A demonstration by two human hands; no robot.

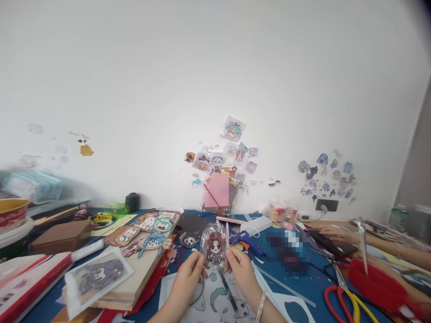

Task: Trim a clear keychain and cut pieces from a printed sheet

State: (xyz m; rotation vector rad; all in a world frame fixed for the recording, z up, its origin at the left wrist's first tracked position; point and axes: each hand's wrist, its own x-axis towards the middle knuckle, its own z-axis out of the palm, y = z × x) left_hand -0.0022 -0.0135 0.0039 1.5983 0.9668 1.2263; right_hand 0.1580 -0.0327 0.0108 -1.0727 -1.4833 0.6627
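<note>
**Item: clear character charm, held in both hands**

Landmark: clear character charm (214,246), a transparent piece printed with a brown-haired cartoon figure with cat ears, held upright above the blue surface (303,287).

- Left hand (187,278): fingers closed on the charm's left edge.
- Right hand (243,273): fingers closed on the charm's right edge; a silver bracelet (260,307) sits on the wrist.
- Below the charm: a white sheet of printed figures (215,299) with a black pen (227,291) lying on it.
- Left of the charm: a wooden board (141,269) carrying cartoon cut-outs (148,233); further left, a sleeved purple print (98,278).
- Right of the charm: a blue glue gun (247,241) and a white box (257,223); far right, red-and-yellow scissors (343,298) and another person's arm (377,242).
- Behind the charm: a pink paper (217,190) and stickers (232,152) on the white wall (168,89).

Writing: none can be read.
</note>
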